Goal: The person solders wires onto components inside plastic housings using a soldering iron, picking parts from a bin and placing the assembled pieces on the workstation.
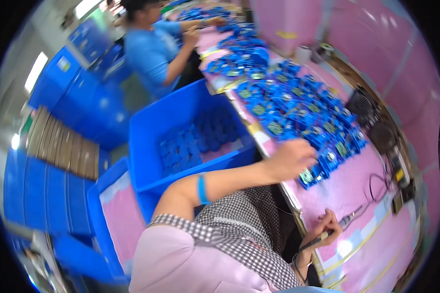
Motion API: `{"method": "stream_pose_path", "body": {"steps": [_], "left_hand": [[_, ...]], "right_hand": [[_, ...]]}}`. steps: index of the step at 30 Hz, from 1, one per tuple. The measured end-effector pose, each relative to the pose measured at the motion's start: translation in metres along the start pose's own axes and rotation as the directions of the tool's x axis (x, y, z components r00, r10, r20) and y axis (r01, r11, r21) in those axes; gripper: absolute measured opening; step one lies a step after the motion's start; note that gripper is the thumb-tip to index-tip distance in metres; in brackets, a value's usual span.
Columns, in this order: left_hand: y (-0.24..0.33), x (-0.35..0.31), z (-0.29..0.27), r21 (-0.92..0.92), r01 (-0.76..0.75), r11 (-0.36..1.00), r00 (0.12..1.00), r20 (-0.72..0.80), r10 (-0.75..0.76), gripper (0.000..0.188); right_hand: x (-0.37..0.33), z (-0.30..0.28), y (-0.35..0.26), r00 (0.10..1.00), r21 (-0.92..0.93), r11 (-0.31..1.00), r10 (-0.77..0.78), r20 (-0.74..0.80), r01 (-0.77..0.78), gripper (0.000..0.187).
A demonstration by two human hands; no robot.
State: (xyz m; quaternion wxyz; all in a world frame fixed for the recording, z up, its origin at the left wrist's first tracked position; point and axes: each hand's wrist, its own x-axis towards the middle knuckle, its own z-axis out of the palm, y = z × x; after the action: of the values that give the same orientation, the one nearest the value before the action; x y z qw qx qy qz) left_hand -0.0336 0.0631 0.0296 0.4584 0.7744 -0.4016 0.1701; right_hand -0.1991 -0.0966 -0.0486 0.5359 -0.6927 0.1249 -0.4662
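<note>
My left hand [292, 159] reaches over the near edge of a crowd of blue plastic housings [298, 112], several with green circuit boards. Its fingers are curled and slightly blurred; what they hold, if anything, is hidden. A blue housing with a green board [306, 177] lies just below that hand. Nearer to me, my right hand [327, 225] is closed around a soldering iron [321, 238], a pen-like tool with a dark grip and a black cord running back along my wrist. A grey metallic piece [348, 219] on a cable lies beyond these fingers.
The pink-covered bench [342, 183] runs away from me, with small fans [362, 105] along its back. At left stands a deep blue bin [146, 132] holding dark blue parts. Another person [151, 53] works farther along the bench. Blue crates [39, 195] fill the left.
</note>
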Motion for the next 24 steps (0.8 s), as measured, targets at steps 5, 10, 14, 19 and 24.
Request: {"method": "stream_pose_path", "body": {"steps": [5, 10, 14, 19, 24], "left_hand": [[0.021, 0.019, 0.094, 0.396, 0.082, 0.915, 0.925, 0.312, -0.217, 0.025], [-0.003, 0.017, 0.125, 0.607, -0.103, 0.788, 0.865, 0.446, -0.230, 0.021], [-0.014, 0.025, 0.138, 0.577, -0.069, 0.814, 0.914, 0.364, -0.180, 0.021], [-0.020, 0.030, 0.171, 0.588, -0.087, 0.804, 0.933, 0.331, -0.141, 0.023], [-0.019, 0.020, 0.169, 0.311, 0.105, 0.945, 0.945, 0.265, -0.192, 0.027]], "right_hand": [[0.007, -0.008, 0.002, 0.979, -0.065, 0.978, 0.196, -0.061, -0.200, 0.015], [0.010, 0.007, -0.002, 0.994, 0.002, 0.995, 0.096, -0.059, -0.096, 0.019], [0.015, 0.008, 0.006, 0.981, 0.020, 0.999, 0.051, -0.185, -0.048, 0.022], [0.028, -0.016, 0.055, 0.957, -0.165, 0.945, 0.266, -0.111, -0.282, 0.033], [0.014, -0.001, 0.031, 0.989, -0.061, 0.998, -0.033, -0.142, 0.025, 0.018]]}}
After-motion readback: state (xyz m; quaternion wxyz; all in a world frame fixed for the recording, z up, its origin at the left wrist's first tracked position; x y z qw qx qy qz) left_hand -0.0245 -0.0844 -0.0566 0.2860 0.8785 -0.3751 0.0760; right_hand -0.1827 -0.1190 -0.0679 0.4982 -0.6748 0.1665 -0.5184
